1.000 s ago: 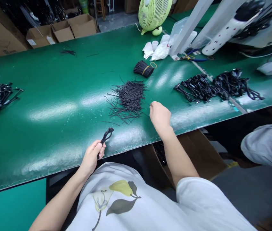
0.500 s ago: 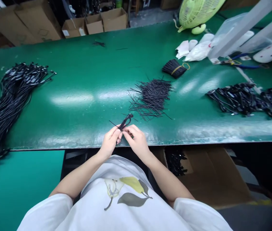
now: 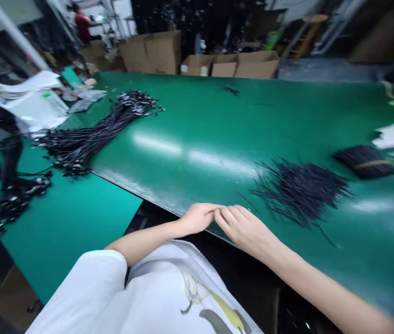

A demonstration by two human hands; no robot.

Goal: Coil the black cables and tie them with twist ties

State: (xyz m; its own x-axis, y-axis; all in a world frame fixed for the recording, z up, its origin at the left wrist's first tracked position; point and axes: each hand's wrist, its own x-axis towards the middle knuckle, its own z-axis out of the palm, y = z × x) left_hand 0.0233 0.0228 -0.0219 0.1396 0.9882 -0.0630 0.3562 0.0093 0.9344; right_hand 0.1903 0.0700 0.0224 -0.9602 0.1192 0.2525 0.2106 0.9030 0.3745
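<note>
My left hand (image 3: 197,218) and my right hand (image 3: 240,225) meet at the front edge of the green table, fingertips closed and touching each other. Whatever they hold is hidden behind the fingers. To the right of my right hand lies a loose pile of thin black ties (image 3: 306,190), with a few strays around it. Beyond that pile is a bundle of black ties (image 3: 365,161) bound by a yellow band.
A long bunch of black cables (image 3: 109,127) lies at the left. Another cable heap (image 3: 16,185) is on the lower green surface (image 3: 67,232). White papers (image 3: 38,104) lie far left. Cardboard boxes (image 3: 255,65) stand behind the table (image 3: 210,111). A person in red (image 3: 83,25) is far off.
The view has swung left, so the table things appear farther right. The small looped black cable that showed above my fingertips is out of sight. My hands have come closer together.
</note>
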